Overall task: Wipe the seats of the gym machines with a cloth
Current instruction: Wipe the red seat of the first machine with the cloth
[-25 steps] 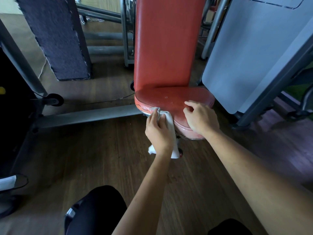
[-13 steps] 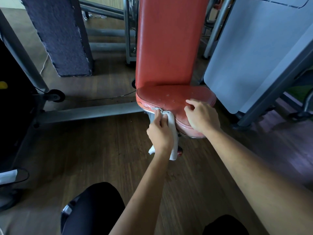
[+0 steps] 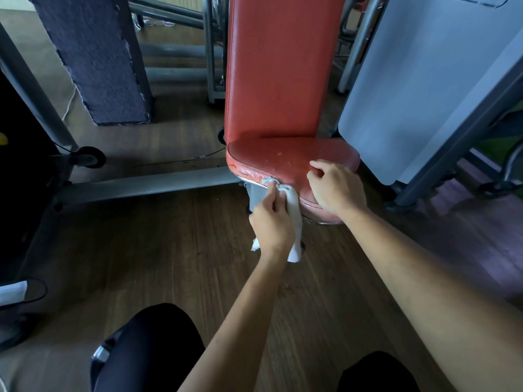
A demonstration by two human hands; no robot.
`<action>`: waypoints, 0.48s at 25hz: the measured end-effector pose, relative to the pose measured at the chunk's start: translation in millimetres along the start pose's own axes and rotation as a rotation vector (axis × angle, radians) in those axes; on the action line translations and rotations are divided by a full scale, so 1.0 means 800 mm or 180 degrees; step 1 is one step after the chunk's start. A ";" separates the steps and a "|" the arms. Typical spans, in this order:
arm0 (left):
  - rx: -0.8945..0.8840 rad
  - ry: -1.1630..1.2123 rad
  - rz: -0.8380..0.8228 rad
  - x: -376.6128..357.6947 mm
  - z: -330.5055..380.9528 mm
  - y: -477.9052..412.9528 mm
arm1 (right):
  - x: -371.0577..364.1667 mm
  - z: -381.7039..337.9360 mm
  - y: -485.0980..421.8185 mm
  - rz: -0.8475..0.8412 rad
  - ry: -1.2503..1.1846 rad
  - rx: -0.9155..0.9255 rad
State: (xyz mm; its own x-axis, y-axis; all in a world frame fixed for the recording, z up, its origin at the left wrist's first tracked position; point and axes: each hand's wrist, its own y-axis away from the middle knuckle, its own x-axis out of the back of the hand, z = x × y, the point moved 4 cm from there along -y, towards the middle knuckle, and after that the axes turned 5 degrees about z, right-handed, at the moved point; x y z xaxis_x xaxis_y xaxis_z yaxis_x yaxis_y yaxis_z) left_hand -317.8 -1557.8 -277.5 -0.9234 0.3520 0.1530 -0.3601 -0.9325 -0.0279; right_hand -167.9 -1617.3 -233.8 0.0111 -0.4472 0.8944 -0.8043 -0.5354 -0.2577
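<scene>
While the cloth is gripped, left hand: pressed to the front-left edge of the seat.
Right hand: rested on the seat front, fingers loosely bent, nothing held.
Floor: open wood left of the seat; grey panel close on the right.

Just one head cam, wide-angle
Worn on the head, it looks forward and down, close over the red seat and wooden floor.
</scene>
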 end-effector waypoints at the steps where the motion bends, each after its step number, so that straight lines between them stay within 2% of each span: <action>1: -0.0062 0.0025 -0.0117 0.000 0.000 0.010 | 0.000 0.000 -0.001 -0.0016 0.0006 0.0012; 4: -0.0168 -0.0029 -0.0236 0.004 0.003 0.004 | 0.000 -0.001 -0.002 -0.0031 0.0036 -0.0004; 8: 0.0032 -0.0302 0.0082 0.004 0.011 -0.029 | 0.000 -0.002 0.000 -0.0048 0.0008 -0.0015; 12: -0.0204 -0.0256 -0.0051 0.001 0.014 0.000 | 0.001 -0.001 0.002 -0.0033 -0.0014 -0.0031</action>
State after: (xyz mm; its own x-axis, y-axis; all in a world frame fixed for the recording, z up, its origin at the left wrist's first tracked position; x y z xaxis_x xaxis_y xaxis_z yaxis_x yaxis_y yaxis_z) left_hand -317.2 -1558.3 -266.5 -0.9048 0.3566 0.2327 -0.3847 -0.9189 -0.0875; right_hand -169.5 -1617.5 -233.3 0.0221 -0.4449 0.8953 -0.8098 -0.5331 -0.2450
